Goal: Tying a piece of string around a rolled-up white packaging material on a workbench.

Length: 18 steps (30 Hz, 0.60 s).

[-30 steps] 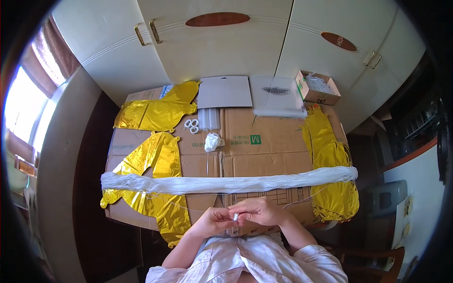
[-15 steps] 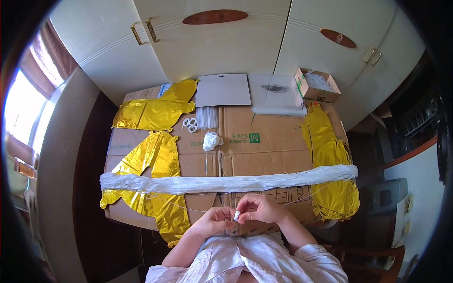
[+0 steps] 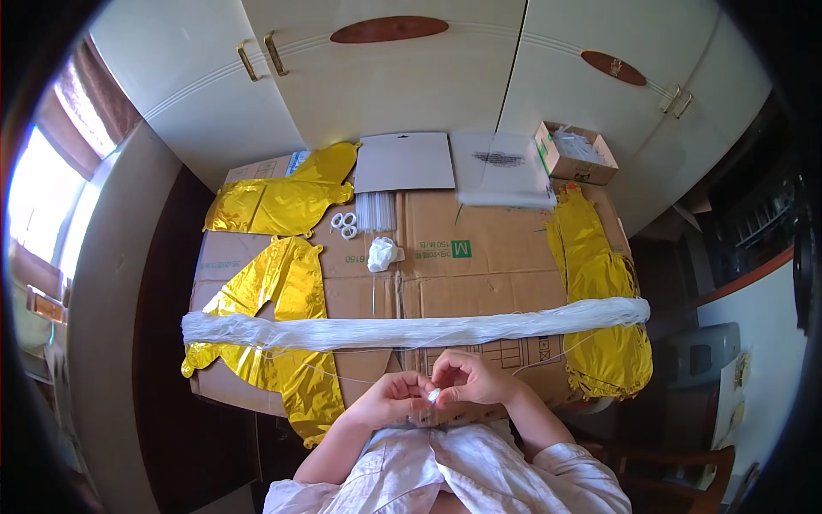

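Small white piece (image 3: 434, 395), barely visible, sits pinched between left hand (image 3: 396, 400) and right hand (image 3: 467, 379) fingertips.

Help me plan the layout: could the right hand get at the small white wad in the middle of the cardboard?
Probably yes. The right hand works a small white piece with the left hand; only the long white bundle lies low between it and the white wad.

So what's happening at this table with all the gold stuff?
A person sits at a cardboard-covered table, both hands together at its near edge. The left hand and right hand pinch a small white piece with thin clear string. A long white bundle lies across the table, with flat gold foil balloons around it.
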Tool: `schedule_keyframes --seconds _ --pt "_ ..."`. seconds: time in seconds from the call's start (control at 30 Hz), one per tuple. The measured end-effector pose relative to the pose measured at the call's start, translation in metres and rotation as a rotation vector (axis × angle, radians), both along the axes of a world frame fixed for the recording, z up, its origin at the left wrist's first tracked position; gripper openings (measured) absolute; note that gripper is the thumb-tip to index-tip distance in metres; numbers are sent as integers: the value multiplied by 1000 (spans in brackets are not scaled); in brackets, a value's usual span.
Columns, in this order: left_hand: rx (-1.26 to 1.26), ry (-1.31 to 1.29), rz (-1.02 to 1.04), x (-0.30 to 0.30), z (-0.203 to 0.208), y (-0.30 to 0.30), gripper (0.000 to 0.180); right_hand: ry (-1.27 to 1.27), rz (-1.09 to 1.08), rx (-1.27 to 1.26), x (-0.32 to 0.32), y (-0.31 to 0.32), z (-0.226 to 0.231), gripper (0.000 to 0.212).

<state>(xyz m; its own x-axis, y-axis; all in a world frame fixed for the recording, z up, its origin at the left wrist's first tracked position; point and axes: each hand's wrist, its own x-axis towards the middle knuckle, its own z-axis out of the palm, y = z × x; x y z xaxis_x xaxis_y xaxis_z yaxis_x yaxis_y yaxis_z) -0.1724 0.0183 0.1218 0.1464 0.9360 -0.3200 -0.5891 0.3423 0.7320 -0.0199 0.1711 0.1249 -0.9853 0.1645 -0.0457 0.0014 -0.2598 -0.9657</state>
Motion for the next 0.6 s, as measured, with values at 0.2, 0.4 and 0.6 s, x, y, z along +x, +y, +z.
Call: schedule_keyframes --seconds 0.2,0.4,0.6 --pt "65 22 42 -1 2 4 18 131 -141 491 0 -1 13 17" --pt "1 -106 120 4 2 9 17 225 -356 873 1 -7 9 12" --pt "-6 -126 263 -3 0 11 15 194 -410 864 -3 -7 6 10"
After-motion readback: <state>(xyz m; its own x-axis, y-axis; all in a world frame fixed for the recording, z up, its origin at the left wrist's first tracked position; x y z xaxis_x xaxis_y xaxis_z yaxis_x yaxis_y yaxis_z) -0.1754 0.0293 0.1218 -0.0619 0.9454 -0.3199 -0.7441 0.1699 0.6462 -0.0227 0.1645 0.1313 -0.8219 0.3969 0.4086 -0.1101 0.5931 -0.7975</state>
